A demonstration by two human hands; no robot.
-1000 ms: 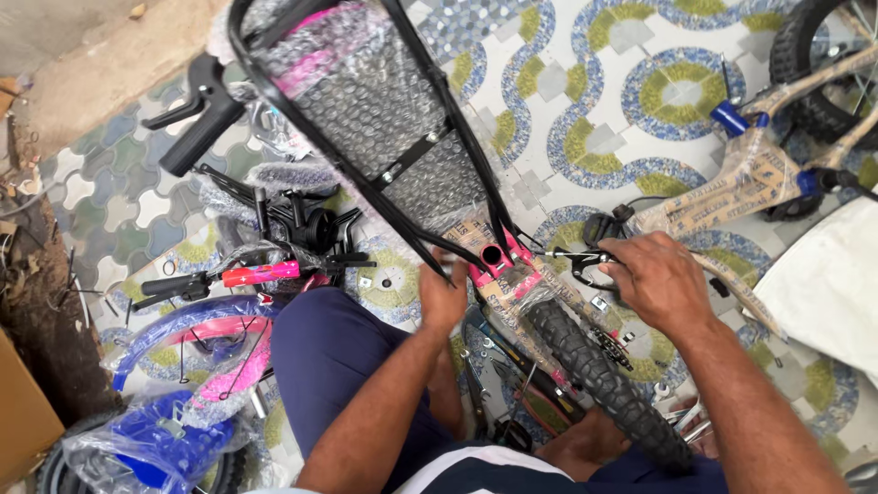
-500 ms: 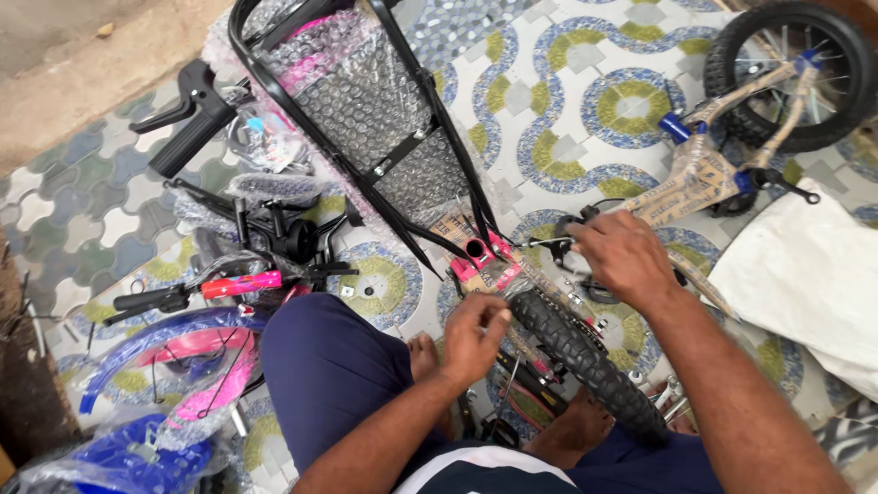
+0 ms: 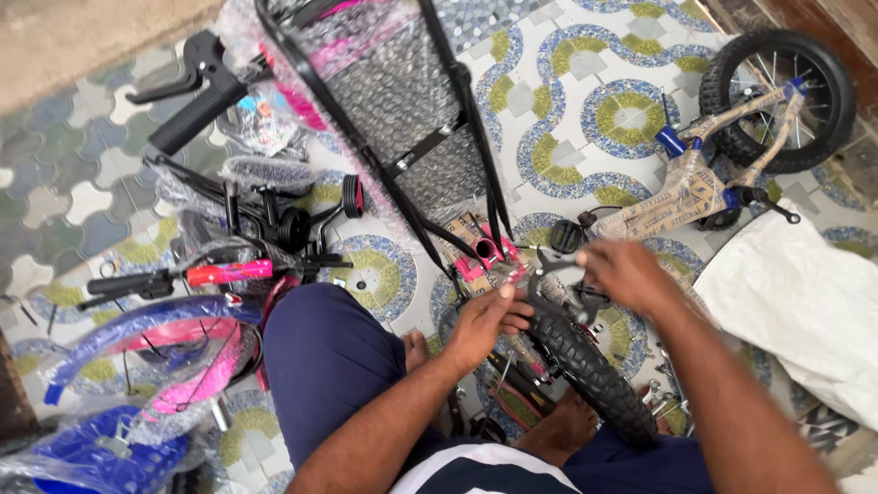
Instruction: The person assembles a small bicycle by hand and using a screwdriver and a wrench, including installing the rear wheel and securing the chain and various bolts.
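Observation:
A small pink bicycle frame (image 3: 485, 254) lies upside down between my legs, its black knobby tyre (image 3: 590, 370) pointing toward me. A black brake part (image 3: 547, 271) sits above the tyre. My left hand (image 3: 483, 322) curls its fingers on that brake part at the tyre's top. My right hand (image 3: 629, 274) is blurred just to the right of the part, fingertips toward it; its grip is unclear. A black carrier rack wrapped in bubble wrap (image 3: 402, 101) stretches away from the frame.
On the patterned tile floor (image 3: 585, 55), a second small bicycle wrapped in brown paper (image 3: 695, 187) with a black wheel (image 3: 777, 96) lies at the right, above a white sack (image 3: 796, 302). Handlebars, pedals (image 3: 352, 197), a pink grip (image 3: 229, 272) and blue-pink mudguards (image 3: 137, 334) lie at the left.
My left hand has come back from my lap up to the tyre's top. My right hand has lifted slightly off the wheel and shifted right. The view has moved closer.

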